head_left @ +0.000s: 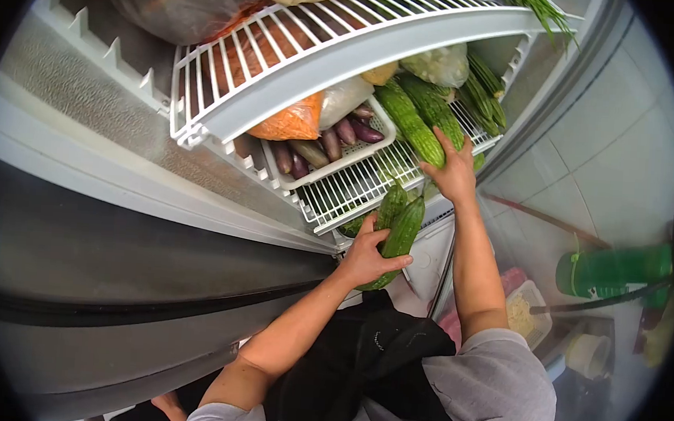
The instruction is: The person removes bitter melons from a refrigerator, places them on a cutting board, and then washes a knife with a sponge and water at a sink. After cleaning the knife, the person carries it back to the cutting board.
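Observation:
My left hand is closed around two dark green bitter melons, held in front of the fridge shelf with their stem ends pointing up. My right hand reaches to the lower wire shelf. Its thumb and fingers grip the near end of a lighter green bitter melon, which lies on that shelf. Beside it lies another bitter melon, partly behind my right fingers. Left of these, a white basket holds several purple eggplants.
An upper wire shelf with bagged food and leafy greens overhangs the lower one. Long green vegetables lie at the right side. The dark fridge door stands open at left. A green container is against the tiled wall.

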Motion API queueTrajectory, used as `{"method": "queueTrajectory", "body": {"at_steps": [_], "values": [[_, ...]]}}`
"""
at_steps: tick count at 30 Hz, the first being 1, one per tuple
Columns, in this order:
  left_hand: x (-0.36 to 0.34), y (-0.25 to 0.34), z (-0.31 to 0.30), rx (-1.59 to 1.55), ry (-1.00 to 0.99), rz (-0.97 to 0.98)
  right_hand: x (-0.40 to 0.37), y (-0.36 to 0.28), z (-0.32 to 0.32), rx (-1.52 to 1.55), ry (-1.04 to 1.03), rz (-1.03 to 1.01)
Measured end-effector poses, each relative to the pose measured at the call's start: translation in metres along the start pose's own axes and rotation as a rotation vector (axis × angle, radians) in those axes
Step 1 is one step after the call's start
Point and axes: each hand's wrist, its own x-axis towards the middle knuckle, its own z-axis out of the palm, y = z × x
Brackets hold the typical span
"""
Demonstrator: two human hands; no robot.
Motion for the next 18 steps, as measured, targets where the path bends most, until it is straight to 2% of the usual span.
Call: {"method": "queueTrajectory", "body": {"at_steps": [2, 6, 8, 9, 11, 18], "values": [[0.001, -0.002, 0.001, -0.06, -0.02, -0.005, 0.007, -0.013, -0.02, -0.125, -0.181, 0.077], [0.001, 0.0, 0.001, -0.061, -0.052, -0.037, 0.042, -0.042, -0.021, -0.16, -0.155, 0.075], [0.001, 0.0, 0.0, -0.075, -0.074, -0.071, 0.059, -0.058, -0.008, -0.329, -0.28, 0.072], [0.001, 0.001, 0.0, -0.091, -0.08, -0.108, 0.068, -0.059, -0.008, -0.33, -0.276, 0.091], [0.0, -0.001, -0.001, -0.067, -0.086, -0.087, 0.078, -0.06, -0.008, -0.322, -0.44, 0.105], [0.002, -0.004, -0.001, -0.158, -0.045, -0.095, 0.077, -0.068, -0.008, -0.471, -0.481, 0.133]]}}
